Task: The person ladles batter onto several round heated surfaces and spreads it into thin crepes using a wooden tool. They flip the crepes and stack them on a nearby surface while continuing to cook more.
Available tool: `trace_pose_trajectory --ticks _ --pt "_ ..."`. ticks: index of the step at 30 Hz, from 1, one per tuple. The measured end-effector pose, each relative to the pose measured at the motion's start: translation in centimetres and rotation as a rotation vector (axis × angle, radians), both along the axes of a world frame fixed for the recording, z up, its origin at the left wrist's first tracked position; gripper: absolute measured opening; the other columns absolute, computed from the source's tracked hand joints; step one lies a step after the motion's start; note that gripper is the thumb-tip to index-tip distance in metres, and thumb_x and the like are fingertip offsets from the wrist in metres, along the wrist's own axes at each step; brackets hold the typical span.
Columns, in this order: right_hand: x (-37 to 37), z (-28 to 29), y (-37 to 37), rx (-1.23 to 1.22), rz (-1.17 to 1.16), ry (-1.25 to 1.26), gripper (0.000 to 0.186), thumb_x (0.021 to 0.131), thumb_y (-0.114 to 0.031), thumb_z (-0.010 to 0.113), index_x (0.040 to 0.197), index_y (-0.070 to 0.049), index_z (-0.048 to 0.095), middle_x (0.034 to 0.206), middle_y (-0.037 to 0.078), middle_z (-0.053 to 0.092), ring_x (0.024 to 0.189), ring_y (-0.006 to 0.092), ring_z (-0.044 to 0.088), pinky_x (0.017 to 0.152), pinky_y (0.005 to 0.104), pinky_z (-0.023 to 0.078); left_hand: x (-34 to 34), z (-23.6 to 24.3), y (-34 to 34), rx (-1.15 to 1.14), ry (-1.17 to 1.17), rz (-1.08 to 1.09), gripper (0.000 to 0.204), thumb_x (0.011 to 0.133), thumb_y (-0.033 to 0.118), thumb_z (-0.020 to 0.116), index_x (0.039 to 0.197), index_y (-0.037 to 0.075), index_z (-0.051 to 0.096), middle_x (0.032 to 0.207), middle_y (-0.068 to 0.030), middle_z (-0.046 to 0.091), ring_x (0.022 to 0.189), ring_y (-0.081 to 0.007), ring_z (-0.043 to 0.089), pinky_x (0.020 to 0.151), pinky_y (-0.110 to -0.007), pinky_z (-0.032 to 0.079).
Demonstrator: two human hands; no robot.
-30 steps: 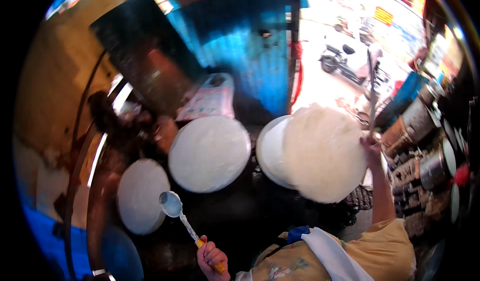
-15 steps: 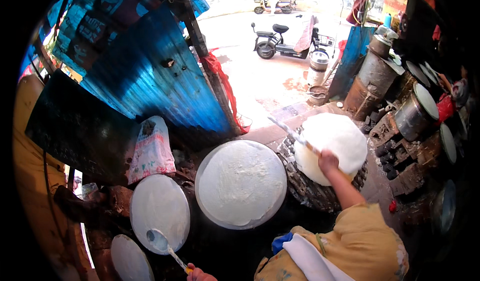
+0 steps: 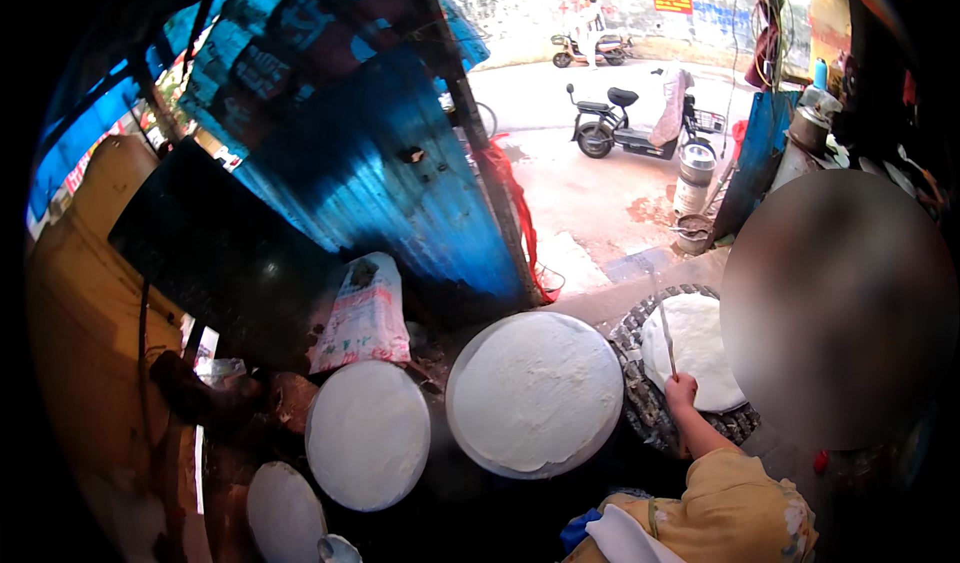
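Observation:
My right hand (image 3: 681, 391) is closed round the handle of a long, thin flat spatula (image 3: 668, 328), seen nearly edge-on. It lies over a round white sheet of batter or dough (image 3: 693, 335), which rests on a round stove top with a dark, cracked-looking rim (image 3: 638, 395). My right arm reaches forward from a yellow sleeve (image 3: 735, 508). My left hand is out of view. At the lower edge shows the bowl of a ladle (image 3: 340, 551), its handle hidden. Left of the stove stands a large round pan (image 3: 540, 470) coated white.
Two smaller white-coated rounds, one oval-looking (image 3: 368, 436) and one lower (image 3: 285, 513), stand at left. Behind them are a printed sack (image 3: 362, 313) and blue corrugated sheet (image 3: 400, 178). A parked scooter (image 3: 640, 133) stands outside. A blurred patch (image 3: 835, 313) hides much of the right side.
The whole view has shifted, so things sit farther right. My left hand has left the picture and the ladle sits at its lower edge. The spatula has turned more upright.

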State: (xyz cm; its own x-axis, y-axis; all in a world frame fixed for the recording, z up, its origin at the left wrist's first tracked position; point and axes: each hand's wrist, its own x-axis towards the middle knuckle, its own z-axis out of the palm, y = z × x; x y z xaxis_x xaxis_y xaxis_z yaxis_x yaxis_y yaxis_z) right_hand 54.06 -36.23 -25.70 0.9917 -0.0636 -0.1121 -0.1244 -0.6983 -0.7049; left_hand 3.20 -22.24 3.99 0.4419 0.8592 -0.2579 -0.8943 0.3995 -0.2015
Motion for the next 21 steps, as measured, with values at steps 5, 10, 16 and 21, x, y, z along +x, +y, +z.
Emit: trace_pose_trajectory --ticks 5,10,16,21 --pt "-5.4 6.9 12.2 0.518 0.370 -0.137 0.015 0.079 -0.009 0.056 0.083 0.002 0.066 0.067 0.012 0.062 0.064 0.0167 0.059 0.062 0.0327 0.047 -7.0 -2.4 -6.2 -0.095 0.179 0.238 0.015 0.096 0.014 0.041 0.091 0.001 0.048 0.062 0.0018 0.042 0.051 -0.0070 0.044 0.050 -0.021 0.043" --pt "-23.9 14.4 20.7 0.633 1.018 0.036 0.012 0.077 -0.010 0.059 0.084 -0.004 0.068 0.074 0.014 0.066 0.070 0.0207 0.065 0.067 0.0340 0.051 -11.2 -1.3 -13.6 -0.539 0.488 0.497 0.009 0.092 0.011 0.047 0.099 0.006 0.051 0.072 0.0042 0.046 0.053 -0.0069 0.045 0.047 -0.021 0.041" --pt "-45.1 17.2 14.3 0.211 1.992 0.428 0.026 0.083 -0.015 0.063 0.109 -0.010 0.064 0.097 0.012 0.067 0.088 0.0202 0.065 0.079 0.0316 0.053 -18.0 -7.6 -26.9 -0.570 0.495 0.817 0.012 0.094 0.017 0.044 0.086 0.009 0.049 0.061 0.0043 0.038 0.047 -0.0067 0.037 0.043 -0.022 0.033" --pt "-50.6 17.5 7.2 -0.285 2.277 0.740 0.036 0.085 -0.014 0.063 0.119 -0.008 0.058 0.102 0.009 0.065 0.091 0.0142 0.062 0.078 0.0283 0.053 -20.8 -18.9 -39.8 -0.440 0.616 1.027 0.024 0.095 0.023 0.042 0.075 0.012 0.048 0.052 0.0044 0.031 0.042 -0.0065 0.030 0.039 -0.022 0.026"
